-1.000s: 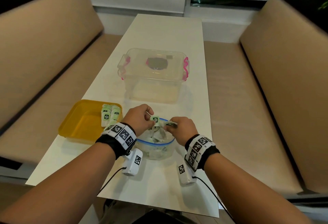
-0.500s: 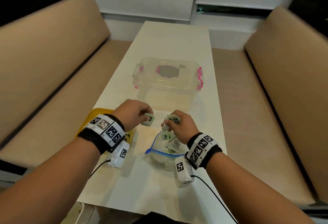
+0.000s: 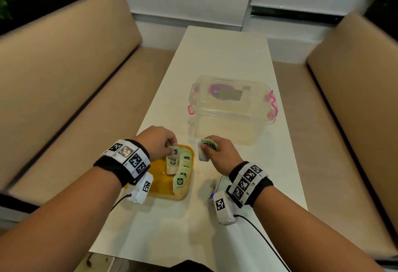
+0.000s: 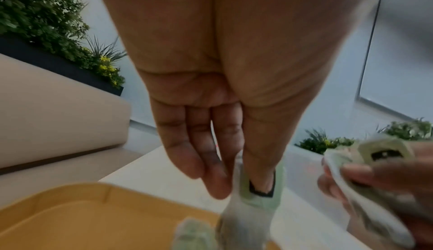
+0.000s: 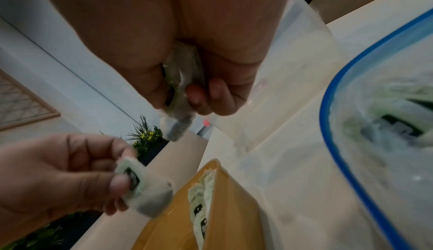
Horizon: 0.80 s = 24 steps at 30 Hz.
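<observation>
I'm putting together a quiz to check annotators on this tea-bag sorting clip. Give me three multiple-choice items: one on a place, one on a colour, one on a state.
1. Where is the tea bag that the left hand pinches?
A. above the yellow tray
B. on a bench cushion
C. on the floor

2. What colour are the latches of the clear box?
A. blue
B. pink
C. black

3. How is the right hand?
A. lying flat on the table
B. curled round a second tea bag
C. an empty fist

Answers:
1. A, since the head view shows it hanging over the tray's far end.
2. B, since both latches show pink against the clear plastic.
3. B, since a green tag and a white pouch stick out between its fingers.
</observation>
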Each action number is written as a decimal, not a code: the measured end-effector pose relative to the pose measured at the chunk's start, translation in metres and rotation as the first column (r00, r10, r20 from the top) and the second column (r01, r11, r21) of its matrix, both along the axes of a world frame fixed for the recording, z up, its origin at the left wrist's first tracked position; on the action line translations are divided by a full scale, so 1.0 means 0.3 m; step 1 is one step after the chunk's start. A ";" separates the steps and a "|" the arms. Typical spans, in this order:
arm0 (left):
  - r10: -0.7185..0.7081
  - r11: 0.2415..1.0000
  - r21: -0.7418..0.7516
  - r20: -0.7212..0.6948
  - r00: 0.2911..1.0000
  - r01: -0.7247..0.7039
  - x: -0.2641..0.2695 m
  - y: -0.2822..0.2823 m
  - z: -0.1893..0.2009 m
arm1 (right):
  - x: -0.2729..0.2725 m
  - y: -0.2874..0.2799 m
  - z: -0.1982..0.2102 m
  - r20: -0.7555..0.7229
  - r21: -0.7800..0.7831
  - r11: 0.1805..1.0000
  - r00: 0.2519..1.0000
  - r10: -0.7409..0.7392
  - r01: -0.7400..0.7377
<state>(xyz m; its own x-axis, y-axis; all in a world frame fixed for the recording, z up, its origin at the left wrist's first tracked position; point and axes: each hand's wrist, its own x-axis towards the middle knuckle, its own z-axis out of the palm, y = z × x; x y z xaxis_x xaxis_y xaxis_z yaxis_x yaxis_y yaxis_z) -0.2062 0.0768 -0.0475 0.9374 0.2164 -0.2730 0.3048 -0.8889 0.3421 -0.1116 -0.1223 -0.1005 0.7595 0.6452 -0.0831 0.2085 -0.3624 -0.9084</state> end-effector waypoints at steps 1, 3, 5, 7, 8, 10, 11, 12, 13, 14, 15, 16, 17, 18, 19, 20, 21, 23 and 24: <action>-0.015 1.000 0.006 -0.050 0.999 0.015 -0.006 0.018 -0.021 | -0.006 0.012 -0.004 -0.010 -0.007 1.000 1.000 -0.006 0.006; -0.041 0.999 0.023 -0.152 0.987 0.045 -0.014 0.038 -0.069 | -0.017 0.032 -0.014 -0.023 -0.025 1.000 1.000 -0.015 0.014; -0.067 0.994 0.070 -0.241 0.968 0.087 -0.010 0.043 -0.115 | -0.023 0.047 -0.019 -0.033 -0.037 0.999 0.999 -0.024 0.023; -0.080 0.990 0.091 -0.300 0.951 0.112 0.008 0.034 -0.150 | -0.023 0.055 -0.023 -0.040 -0.031 0.999 0.998 -0.040 0.038; -0.076 0.990 0.091 -0.316 0.946 0.111 0.020 0.026 -0.164 | -0.020 0.056 -0.027 -0.036 -0.028 0.998 0.998 -0.054 0.053; -0.065 0.989 0.103 -0.328 0.942 0.104 0.045 0.013 -0.191 | -0.015 0.059 -0.033 -0.042 -0.023 0.996 0.995 -0.089 0.088; -0.062 0.988 0.112 -0.329 0.942 0.104 0.055 0.005 -0.201 | -0.015 0.060 -0.033 -0.052 -0.018 0.995 0.994 -0.101 0.100; -0.060 0.986 0.125 -0.329 0.942 0.106 0.063 -0.001 -0.209 | -0.015 0.062 -0.036 -0.061 -0.015 0.994 0.992 -0.111 0.110; -0.058 0.984 0.141 -0.326 0.944 0.109 0.070 -0.006 -0.218 | -0.015 0.063 -0.038 -0.066 -0.012 0.993 0.991 -0.117 0.117; -0.054 0.982 0.154 -0.316 0.947 0.108 0.076 -0.008 -0.225 | -0.016 0.064 -0.040 -0.069 -0.011 0.992 0.990 -0.124 0.123; -0.048 0.982 0.159 -0.301 0.952 0.100 0.081 -0.009 -0.232 | -0.018 0.064 -0.045 -0.076 -0.008 0.992 0.989 -0.128 0.128; -0.042 0.983 0.158 -0.285 0.958 0.090 0.085 -0.008 -0.235 | -0.020 0.065 -0.048 -0.087 -0.005 0.991 0.987 -0.132 0.132; -0.037 0.985 0.153 -0.273 0.961 0.082 0.088 -0.006 -0.237 | -0.023 0.065 -0.053 -0.100 -0.004 0.991 0.986 -0.135 0.136; -0.038 0.986 0.149 -0.266 0.963 0.080 0.091 -0.003 -0.237 | -0.027 0.065 -0.056 -0.107 -0.007 0.990 0.984 -0.140 0.140; -0.039 0.986 0.146 -0.263 0.964 0.080 0.092 0.002 -0.234 | -0.031 0.064 -0.058 -0.111 -0.012 0.990 0.984 -0.142 0.141; -0.037 0.987 0.141 -0.260 0.965 0.076 0.090 0.008 -0.230 | -0.034 0.063 -0.061 -0.114 -0.016 0.990 0.983 -0.141 0.140; -0.033 0.989 0.134 -0.255 0.966 0.069 0.088 0.015 -0.219 | -0.038 0.061 -0.062 -0.116 -0.016 0.990 0.984 -0.139 0.138; -0.030 0.992 0.117 -0.213 0.977 0.056 0.083 0.037 -0.189 | -0.046 0.060 -0.064 -0.114 -0.022 0.991 0.984 -0.136 0.134; -0.033 0.996 0.079 -0.170 0.985 0.047 0.080 0.051 -0.171 | -0.049 0.061 -0.064 -0.110 -0.026 0.990 0.984 -0.137 0.135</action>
